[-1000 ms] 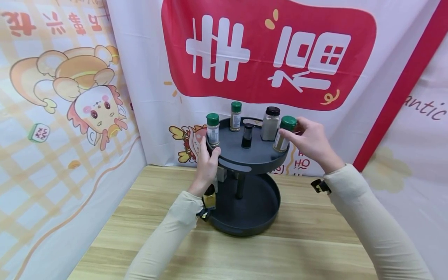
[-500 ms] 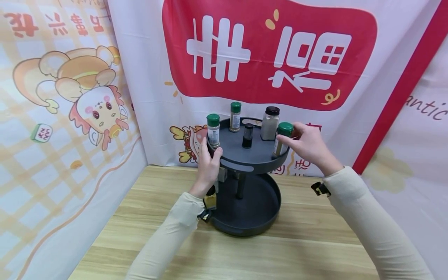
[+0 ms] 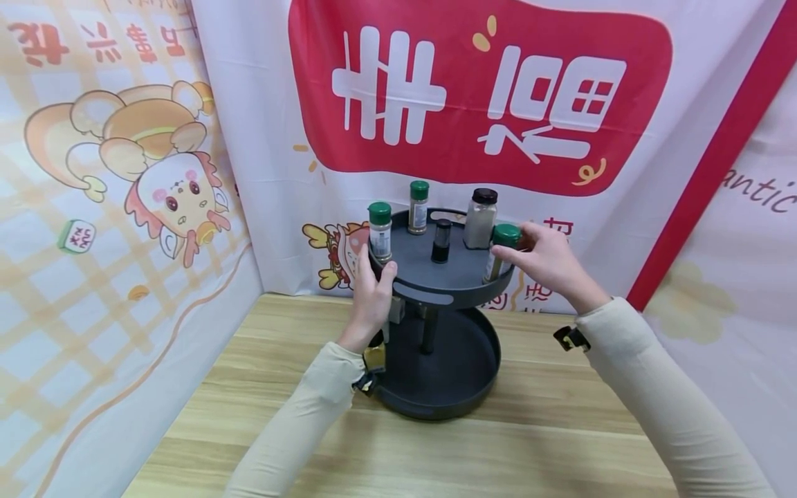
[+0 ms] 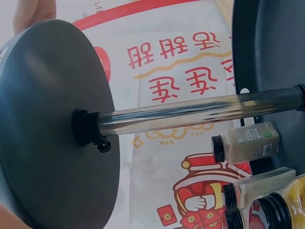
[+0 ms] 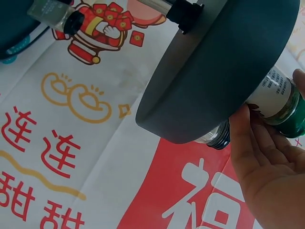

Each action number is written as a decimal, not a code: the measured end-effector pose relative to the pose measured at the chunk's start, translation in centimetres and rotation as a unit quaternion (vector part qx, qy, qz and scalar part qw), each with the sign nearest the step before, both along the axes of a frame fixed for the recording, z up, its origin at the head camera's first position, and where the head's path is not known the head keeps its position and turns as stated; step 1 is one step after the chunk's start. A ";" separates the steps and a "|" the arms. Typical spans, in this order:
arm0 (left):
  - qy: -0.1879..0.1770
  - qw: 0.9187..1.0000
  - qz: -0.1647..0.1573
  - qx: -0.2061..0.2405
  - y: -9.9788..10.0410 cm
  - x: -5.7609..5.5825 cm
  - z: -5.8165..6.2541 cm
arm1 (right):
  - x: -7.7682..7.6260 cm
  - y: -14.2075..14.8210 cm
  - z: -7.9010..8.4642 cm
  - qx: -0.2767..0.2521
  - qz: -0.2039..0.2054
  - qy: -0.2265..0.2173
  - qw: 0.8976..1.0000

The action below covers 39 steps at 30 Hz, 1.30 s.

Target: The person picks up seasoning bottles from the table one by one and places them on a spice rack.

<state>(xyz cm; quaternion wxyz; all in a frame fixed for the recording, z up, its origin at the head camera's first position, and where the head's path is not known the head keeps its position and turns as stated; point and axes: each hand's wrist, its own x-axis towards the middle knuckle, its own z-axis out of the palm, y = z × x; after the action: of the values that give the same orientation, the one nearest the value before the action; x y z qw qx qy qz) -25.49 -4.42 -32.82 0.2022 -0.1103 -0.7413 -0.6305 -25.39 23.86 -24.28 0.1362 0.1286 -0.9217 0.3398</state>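
Observation:
In the head view, a two-tier round dark grey rack (image 3: 436,294) stands on the table. My left hand (image 3: 371,297) holds the upper tray's left rim, its thumb at the front edge; some fingers are hidden behind the rim. Near that hand stands a green-capped spice jar (image 3: 380,235). At the tray's right edge, my right hand (image 3: 551,259) pinches another green-capped spice jar (image 3: 507,238) near its cap. The right wrist view shows the fingers around this jar (image 5: 275,93), with its base hidden by the tray wall.
The upper tray also bears a green-capped jar (image 3: 419,211) at the back, a black-capped jar (image 3: 481,221) and the black post top (image 3: 441,242). Several jars, including a grey-filled one (image 4: 250,143), stand on the lower tray (image 3: 461,387). Printed cloth (image 3: 261,207) hangs behind the table (image 3: 529,422).
My right hand has moved slightly left and down with the green-capped jar, which has come lower at the upper tray's right edge. My left hand has stayed at the rim.

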 end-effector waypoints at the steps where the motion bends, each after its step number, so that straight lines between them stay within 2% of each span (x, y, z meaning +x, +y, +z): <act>1: -0.002 1.000 0.003 -0.001 0.0 0.0 0.0 | 0.0 0.0 0.0 -0.002 0.000 -0.003 1.000; 9: -0.004 1.000 0.007 -0.004 0.1 0.4 0.1 | 0.0 0.2 -0.2 -0.020 0.007 -0.020 1.000; 21: 0.007 1.000 0.011 0.001 0.3 0.5 -0.2 | 0.4 0.5 -0.5 -0.032 0.013 -0.017 0.999; 31: 0.001 1.000 -0.010 0.021 -0.1 0.7 0.1 | 1.4 1.9 -0.4 -0.071 0.029 -0.021 0.997; 35: -0.017 1.000 -0.004 0.018 -1.0 0.6 -0.1 | 1.6 3.1 -1.1 -0.064 0.037 -0.030 0.997; 39: -0.026 1.000 -0.002 0.005 -2.3 0.3 -0.9 | 1.6 4.8 -2.5 -0.061 0.024 -0.050 0.997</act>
<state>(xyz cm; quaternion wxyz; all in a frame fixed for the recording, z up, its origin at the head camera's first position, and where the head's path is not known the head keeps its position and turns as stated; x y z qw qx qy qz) -25.16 -6.76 -33.70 0.1822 -0.0943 -0.7429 -0.6372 -23.74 28.66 -26.83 0.0891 0.1248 -0.9016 0.4044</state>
